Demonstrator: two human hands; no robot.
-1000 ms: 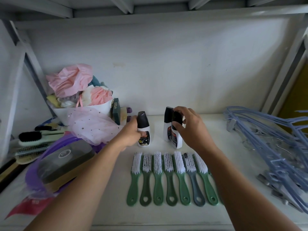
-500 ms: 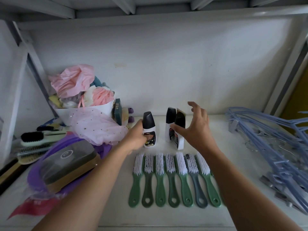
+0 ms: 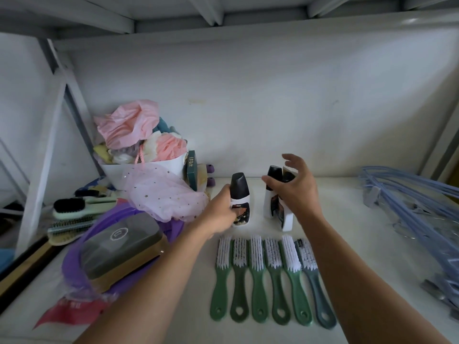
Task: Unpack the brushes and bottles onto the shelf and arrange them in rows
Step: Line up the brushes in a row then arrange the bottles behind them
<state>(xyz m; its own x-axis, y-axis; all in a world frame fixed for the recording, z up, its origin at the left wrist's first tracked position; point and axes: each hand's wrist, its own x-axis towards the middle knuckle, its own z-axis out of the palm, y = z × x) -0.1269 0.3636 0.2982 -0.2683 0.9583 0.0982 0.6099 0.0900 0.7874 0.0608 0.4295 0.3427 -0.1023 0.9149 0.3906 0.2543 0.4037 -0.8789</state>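
Lower center, 6 brushes (image 3: 268, 274) rowed; left hand (image 3: 218, 214) grips 1 bottle (image 3: 240, 192), right hand (image 3: 298, 194) spread open by 2 other bottles (image 3: 267, 207), seemingly unaligned.

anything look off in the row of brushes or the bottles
The grey-blue brush, rightmost in view, is the odd one among the green brushes: different colour, angled outward, dark specks in its bristles.
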